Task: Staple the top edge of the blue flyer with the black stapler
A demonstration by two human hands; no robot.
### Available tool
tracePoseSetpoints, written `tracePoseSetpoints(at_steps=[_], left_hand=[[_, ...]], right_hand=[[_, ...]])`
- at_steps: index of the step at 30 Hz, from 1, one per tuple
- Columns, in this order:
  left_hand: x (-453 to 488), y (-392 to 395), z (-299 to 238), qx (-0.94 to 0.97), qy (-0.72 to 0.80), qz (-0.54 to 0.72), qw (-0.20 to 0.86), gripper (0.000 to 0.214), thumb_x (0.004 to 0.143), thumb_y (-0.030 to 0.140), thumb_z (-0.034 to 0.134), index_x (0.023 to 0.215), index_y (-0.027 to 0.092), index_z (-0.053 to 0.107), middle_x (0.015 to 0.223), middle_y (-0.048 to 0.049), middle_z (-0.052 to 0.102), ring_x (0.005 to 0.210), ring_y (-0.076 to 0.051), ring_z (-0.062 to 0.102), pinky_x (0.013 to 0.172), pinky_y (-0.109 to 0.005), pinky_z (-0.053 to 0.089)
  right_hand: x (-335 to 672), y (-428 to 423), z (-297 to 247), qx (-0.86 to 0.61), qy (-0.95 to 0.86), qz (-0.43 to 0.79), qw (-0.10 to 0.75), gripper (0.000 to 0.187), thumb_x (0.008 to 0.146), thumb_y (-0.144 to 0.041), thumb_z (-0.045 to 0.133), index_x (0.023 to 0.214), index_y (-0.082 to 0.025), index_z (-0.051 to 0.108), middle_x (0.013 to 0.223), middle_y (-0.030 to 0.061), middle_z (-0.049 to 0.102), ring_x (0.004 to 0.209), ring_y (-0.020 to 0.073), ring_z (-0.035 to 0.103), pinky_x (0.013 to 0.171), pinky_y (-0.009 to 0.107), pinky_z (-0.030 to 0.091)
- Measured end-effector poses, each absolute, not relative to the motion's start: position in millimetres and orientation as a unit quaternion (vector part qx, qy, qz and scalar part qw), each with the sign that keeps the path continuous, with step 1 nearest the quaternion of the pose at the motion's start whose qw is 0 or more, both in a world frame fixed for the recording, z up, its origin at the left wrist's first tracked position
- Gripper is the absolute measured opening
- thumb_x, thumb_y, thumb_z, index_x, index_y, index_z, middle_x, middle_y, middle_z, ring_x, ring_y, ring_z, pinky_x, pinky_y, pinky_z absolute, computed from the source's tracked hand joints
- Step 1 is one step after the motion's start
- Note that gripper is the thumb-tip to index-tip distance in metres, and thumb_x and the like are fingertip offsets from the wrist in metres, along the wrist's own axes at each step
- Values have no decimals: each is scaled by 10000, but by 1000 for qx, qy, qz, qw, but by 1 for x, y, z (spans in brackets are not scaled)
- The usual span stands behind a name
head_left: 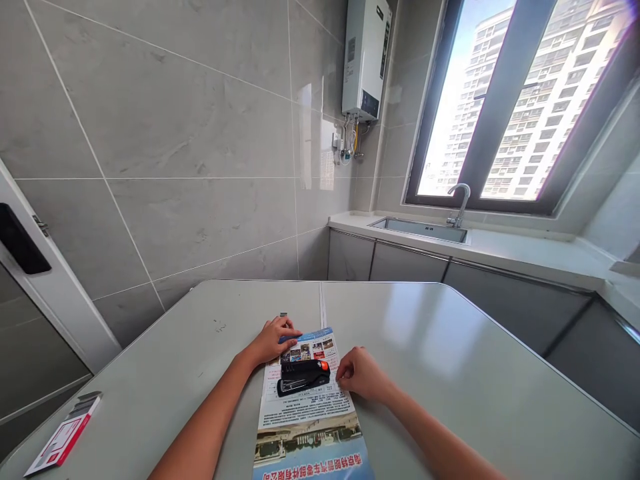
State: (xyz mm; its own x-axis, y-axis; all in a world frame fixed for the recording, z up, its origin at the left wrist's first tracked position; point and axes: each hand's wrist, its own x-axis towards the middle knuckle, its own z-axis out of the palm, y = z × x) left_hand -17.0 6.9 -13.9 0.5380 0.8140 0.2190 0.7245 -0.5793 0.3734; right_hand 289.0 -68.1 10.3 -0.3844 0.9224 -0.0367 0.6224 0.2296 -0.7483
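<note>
A printed leaflet (305,419) with a blue band, small photos and upside-down red lettering lies on the table in front of me. On its upper half rests a black stapler (303,377) with an orange-red mark at its right end. My left hand (273,341) lies over the leaflet's upper left corner, fingers stretched to the right. A small dark thing (283,314) shows just behind that hand, too little visible to name. At the leaflet's right edge, close to the stapler's end, my right hand (364,375) is closed, its fingertips pinching the paper's margin.
A red and white flat box (65,435) lies at the table's left edge. The pale table (425,400) has a seam down its middle. Beyond it stand a counter with a sink (420,229) and a faucet (461,203). A door (60,293) is at left.
</note>
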Motion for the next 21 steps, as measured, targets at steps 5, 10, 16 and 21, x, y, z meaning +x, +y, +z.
tracePoseSetpoints(at_steps=[5, 10, 16, 21], left_hand=[[-13, 2, -9, 876, 437, 173, 110, 431, 995, 500, 578, 1401, 364, 631, 1269, -81, 595, 1190, -274, 528, 1055, -458, 382], [-12, -1, -4, 878, 429, 172, 125, 445, 993, 507, 581, 1409, 350, 606, 1298, -82, 605, 1204, -274, 526, 1064, -471, 376], [-12, 1, -4, 880, 423, 174, 128, 431, 996, 524, 567, 1374, 331, 639, 1268, -88, 599, 1188, -274, 524, 1065, -458, 377], [-13, 3, -7, 880, 423, 174, 125, 394, 999, 533, 558, 1309, 331, 692, 1242, -84, 596, 1193, -272, 519, 1060, -445, 375]], right_hand=[[306, -63, 10, -526, -712, 431, 177, 189, 598, -104, 597, 629, -170, 772, 473, -2, 638, 439, 149, 581, 474, 229, 398], [311, -61, 10, -492, -766, 374, 174, 182, 620, -111, 632, 671, -181, 791, 493, -20, 609, 478, 128, 527, 509, 237, 365], [297, -65, 9, -396, -841, 228, 290, 284, 788, -73, 525, 839, -207, 770, 983, 57, 717, 932, 197, 643, 858, 289, 480], [299, -64, 5, -375, -853, 221, 289, 391, 850, -105, 533, 1157, -234, 737, 1245, 76, 691, 1169, 238, 581, 1048, 372, 439]])
